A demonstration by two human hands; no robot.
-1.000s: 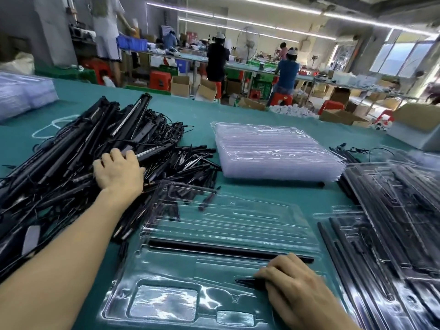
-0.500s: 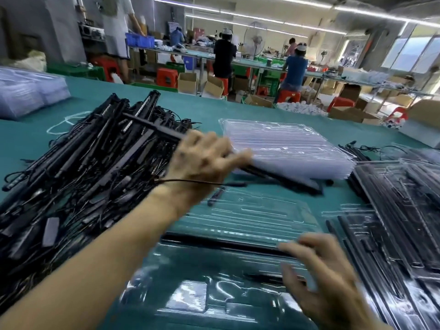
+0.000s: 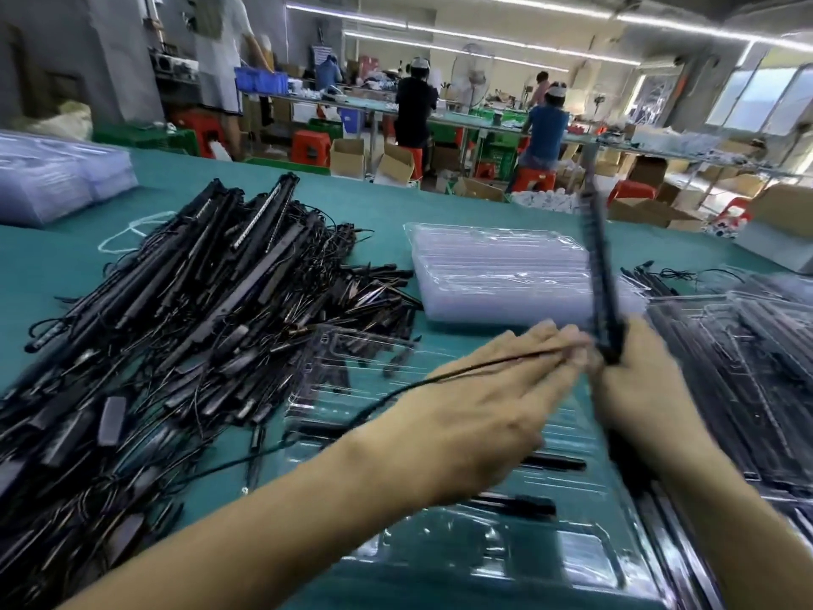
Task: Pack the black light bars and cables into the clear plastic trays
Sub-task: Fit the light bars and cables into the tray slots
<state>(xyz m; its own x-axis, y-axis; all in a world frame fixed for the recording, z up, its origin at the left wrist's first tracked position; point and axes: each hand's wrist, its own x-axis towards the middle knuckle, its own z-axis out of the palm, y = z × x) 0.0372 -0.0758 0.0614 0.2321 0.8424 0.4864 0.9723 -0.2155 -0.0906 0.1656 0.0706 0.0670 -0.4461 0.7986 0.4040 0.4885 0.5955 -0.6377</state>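
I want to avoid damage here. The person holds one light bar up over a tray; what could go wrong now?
1. The cable trails from the light bar back toward the pile; it may snag and drag others out.
2. The right hand grips the bar only at its lower end, so the raised tip could swing into the stack of empty trays.

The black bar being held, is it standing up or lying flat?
Standing up, leaning slightly. The right hand grips the bar low down; its top points upward.
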